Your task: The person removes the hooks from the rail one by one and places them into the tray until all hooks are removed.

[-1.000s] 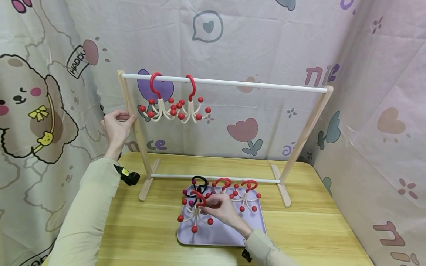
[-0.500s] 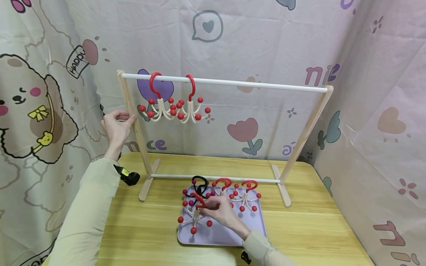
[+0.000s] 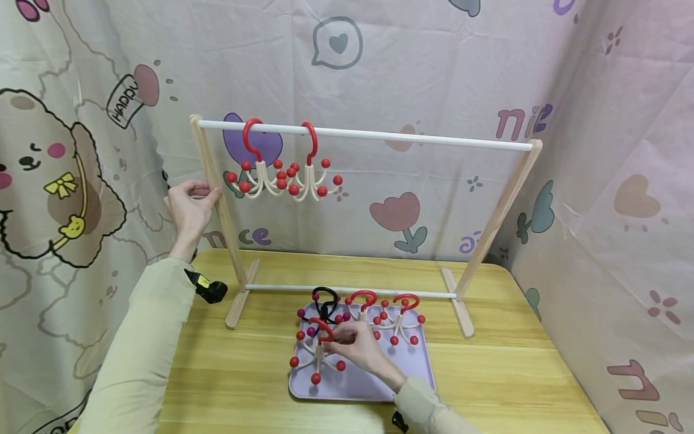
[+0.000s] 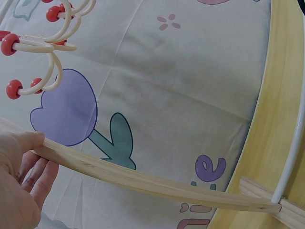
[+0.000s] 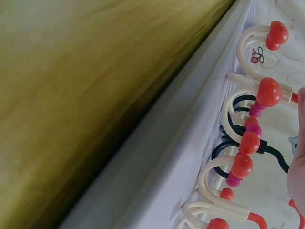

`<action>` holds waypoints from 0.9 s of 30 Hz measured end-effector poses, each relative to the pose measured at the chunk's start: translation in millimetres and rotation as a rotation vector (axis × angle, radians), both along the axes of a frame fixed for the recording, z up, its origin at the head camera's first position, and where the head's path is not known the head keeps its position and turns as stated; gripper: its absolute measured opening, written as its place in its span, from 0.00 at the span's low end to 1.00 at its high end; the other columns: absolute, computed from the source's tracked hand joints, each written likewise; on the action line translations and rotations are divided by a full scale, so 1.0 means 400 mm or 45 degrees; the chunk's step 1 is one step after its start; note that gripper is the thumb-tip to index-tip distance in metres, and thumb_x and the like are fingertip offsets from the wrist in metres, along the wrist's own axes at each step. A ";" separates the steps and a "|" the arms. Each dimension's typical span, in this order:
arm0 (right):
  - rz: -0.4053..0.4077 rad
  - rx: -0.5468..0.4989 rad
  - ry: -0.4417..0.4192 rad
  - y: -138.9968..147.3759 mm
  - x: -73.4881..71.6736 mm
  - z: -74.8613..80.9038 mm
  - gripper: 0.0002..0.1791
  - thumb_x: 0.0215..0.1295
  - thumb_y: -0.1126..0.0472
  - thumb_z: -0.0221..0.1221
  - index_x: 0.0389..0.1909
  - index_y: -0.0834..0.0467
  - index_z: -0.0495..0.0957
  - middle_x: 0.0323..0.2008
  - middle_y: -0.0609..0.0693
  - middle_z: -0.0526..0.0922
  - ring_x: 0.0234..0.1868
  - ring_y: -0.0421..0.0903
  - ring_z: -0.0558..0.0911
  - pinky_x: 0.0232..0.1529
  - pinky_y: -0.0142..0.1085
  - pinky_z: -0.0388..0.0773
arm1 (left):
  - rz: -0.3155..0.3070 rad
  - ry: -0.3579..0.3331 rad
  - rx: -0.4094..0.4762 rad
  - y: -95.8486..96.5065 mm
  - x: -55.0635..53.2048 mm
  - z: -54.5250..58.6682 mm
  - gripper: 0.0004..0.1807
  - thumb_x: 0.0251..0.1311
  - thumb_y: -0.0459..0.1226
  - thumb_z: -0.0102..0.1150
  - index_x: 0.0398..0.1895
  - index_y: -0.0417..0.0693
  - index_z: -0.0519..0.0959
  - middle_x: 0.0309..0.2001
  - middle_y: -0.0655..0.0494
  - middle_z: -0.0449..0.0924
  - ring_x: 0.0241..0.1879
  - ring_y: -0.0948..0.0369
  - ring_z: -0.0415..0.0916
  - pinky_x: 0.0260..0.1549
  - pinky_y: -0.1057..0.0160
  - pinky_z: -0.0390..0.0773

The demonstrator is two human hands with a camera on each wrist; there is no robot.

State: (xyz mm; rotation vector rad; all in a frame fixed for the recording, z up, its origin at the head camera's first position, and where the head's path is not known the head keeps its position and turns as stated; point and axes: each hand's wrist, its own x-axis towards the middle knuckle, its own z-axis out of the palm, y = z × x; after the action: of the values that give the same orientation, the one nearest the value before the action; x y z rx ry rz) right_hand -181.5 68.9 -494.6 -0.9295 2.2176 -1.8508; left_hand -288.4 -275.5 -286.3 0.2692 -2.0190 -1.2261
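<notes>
My left hand [image 3: 191,208] pinches the left upright [image 4: 143,183] of a wooden rack between thumb and fingers. Low over a lilac tray [image 3: 374,386], my right hand [image 3: 358,346] holds a cream multi-arm hanger [image 3: 319,351] by the base of its red hook, its arms tipped with red balls and spread close over the tray. Just behind it lies a black hanger [image 3: 325,310] with magenta balls. Two more red-hooked hangers, one in the middle [image 3: 364,306] and one at the right [image 3: 401,322], lie at the tray's back; my right hand partly hides the middle one.
From the rack's white top rail [image 3: 390,136] hang two red-hooked hangers, one at the left [image 3: 262,172] and another [image 3: 311,172] beside it. A lower rail [image 3: 282,289] runs behind the tray. The rack's feet stand on a wooden table [image 3: 520,374], with printed curtains around.
My right hand and the hanger in it have come down slightly toward the tray. The left hand stays in place on the upright.
</notes>
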 end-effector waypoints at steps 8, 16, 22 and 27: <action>-0.013 0.015 -0.006 0.000 0.001 0.000 0.07 0.61 0.72 0.65 0.38 0.73 0.83 0.35 0.70 0.87 0.34 0.59 0.90 0.35 0.29 0.85 | -0.001 -0.019 0.000 0.000 0.003 0.000 0.18 0.59 0.41 0.70 0.44 0.35 0.85 0.16 0.90 0.66 0.19 0.88 0.68 0.33 0.79 0.68; -0.045 0.064 0.017 0.001 -0.009 -0.013 0.06 0.60 0.71 0.67 0.37 0.69 0.84 0.33 0.67 0.88 0.32 0.49 0.90 0.34 0.28 0.84 | 0.010 -0.027 0.001 -0.001 0.001 0.001 0.18 0.58 0.41 0.71 0.44 0.36 0.85 0.17 0.89 0.67 0.22 0.85 0.67 0.52 0.65 0.70; -0.038 0.066 0.041 0.005 -0.009 -0.014 0.06 0.59 0.70 0.67 0.37 0.68 0.84 0.33 0.65 0.88 0.31 0.42 0.89 0.34 0.29 0.85 | 0.009 -0.019 -0.014 0.000 0.003 0.001 0.17 0.59 0.41 0.70 0.43 0.35 0.85 0.15 0.92 0.65 0.22 0.86 0.66 0.49 0.68 0.69; -0.046 0.088 0.031 0.002 -0.009 -0.014 0.06 0.59 0.72 0.66 0.38 0.69 0.84 0.33 0.66 0.88 0.32 0.45 0.90 0.35 0.27 0.84 | 0.009 -0.015 -0.019 0.002 0.004 0.001 0.17 0.59 0.41 0.70 0.43 0.35 0.85 0.16 0.91 0.65 0.19 0.88 0.67 0.32 0.78 0.68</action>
State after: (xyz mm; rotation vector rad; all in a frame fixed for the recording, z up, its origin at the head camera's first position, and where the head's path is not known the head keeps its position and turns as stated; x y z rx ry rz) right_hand -184.9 69.8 -500.1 -0.9110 2.3120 -1.7739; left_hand -286.6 -274.6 -286.0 0.2768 -2.0350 -1.2077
